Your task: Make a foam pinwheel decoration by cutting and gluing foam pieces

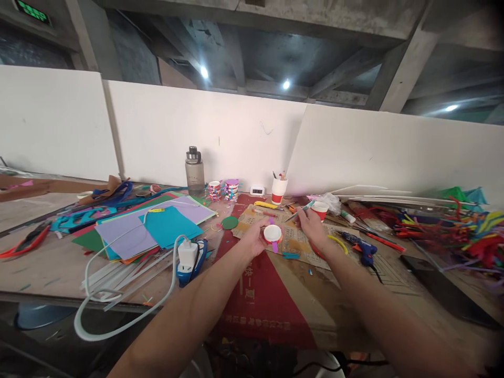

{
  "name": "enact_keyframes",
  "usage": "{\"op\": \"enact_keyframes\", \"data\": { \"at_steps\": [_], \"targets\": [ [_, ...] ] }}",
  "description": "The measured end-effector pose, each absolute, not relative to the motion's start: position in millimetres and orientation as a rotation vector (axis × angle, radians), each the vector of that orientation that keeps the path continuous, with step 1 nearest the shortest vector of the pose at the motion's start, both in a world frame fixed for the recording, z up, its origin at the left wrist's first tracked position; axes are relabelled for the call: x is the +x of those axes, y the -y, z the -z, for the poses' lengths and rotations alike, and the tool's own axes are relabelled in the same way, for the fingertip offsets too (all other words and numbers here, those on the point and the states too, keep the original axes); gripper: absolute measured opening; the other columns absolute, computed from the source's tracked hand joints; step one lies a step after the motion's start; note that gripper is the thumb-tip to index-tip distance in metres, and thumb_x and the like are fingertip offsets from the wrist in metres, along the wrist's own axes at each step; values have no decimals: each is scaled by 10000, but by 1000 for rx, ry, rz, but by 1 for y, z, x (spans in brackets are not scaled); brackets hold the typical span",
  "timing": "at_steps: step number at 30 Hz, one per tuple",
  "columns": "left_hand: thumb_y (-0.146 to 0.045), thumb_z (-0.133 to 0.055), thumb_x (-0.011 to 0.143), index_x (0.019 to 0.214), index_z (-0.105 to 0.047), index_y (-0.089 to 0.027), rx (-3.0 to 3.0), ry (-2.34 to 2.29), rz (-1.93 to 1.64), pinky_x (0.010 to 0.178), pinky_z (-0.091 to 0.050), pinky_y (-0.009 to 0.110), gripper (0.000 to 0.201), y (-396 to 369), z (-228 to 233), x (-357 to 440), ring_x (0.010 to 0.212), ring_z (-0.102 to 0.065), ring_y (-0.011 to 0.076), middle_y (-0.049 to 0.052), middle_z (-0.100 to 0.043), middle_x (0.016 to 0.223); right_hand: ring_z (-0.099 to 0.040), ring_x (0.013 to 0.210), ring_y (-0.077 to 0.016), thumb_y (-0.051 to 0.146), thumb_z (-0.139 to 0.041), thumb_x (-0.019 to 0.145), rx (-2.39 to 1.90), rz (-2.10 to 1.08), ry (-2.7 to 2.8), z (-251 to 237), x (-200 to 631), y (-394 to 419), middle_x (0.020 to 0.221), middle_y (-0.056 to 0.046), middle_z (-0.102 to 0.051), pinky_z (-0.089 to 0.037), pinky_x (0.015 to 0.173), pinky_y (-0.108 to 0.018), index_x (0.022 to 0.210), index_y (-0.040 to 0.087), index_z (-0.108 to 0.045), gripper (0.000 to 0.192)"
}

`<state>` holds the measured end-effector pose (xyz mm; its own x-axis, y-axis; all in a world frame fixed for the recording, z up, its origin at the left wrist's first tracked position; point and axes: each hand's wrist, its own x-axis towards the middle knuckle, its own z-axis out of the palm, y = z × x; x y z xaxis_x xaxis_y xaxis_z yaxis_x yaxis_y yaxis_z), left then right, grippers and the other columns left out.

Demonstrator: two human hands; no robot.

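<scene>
My left hand (255,239) is wrapped round the side of a small white-rimmed paper cup (272,233) with purple strips on its side, its open top facing up at me. My right hand (311,224) is closed on a thin teal stick-like piece (306,207), too small to tell its kind. Just behind that hand stands a red and white paper cup (319,210). Several short blue strips (290,255) lie on the cardboard (275,294) between my arms.
A glue gun (364,249) and a dark phone-like slab (449,289) lie on the right, near bundled pipe cleaners (464,231). Coloured paper sheets (126,236), a power strip (191,262) with a white cable and a water bottle (194,173) are on the left. Two decorated cups (231,190) stand behind.
</scene>
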<state>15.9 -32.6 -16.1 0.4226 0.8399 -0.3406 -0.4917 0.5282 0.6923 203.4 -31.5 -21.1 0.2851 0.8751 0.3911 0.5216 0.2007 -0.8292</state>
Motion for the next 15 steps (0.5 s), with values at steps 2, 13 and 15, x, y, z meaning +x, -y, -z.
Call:
{"op": "enact_keyframes", "data": {
  "at_steps": [2, 13, 15],
  "targets": [
    [-115, -610, 790, 852, -599, -119, 570, -734, -924, 660, -600, 334, 63, 31, 20, 17, 709, -719, 217, 106, -724, 758, -657, 614, -239, 631, -435, 848, -1407, -493, 1323, 26, 200, 27, 708, -102, -695, -545, 569, -387, 751, 226, -557, 434],
    [-240, -816, 713, 876, -623, -131, 745, -743, -1088, 548, -556, 305, 275, 39, 27, 25, 616, -656, 166, 80, -729, 802, -612, 627, -148, 432, -605, 873, -937, -638, 1234, 10, 181, 64, 717, 37, -637, -529, 612, -300, 892, 253, -480, 219],
    [-235, -837, 686, 891, -629, -132, 755, -745, -1095, 555, -546, 286, 309, 42, 26, 27, 636, -653, 159, 72, -728, 809, -629, 677, -149, 402, -613, 884, -949, -622, 1348, 11, 176, 71, 790, 13, -661, -543, 662, -313, 940, 244, -536, 185]
  ]
}}
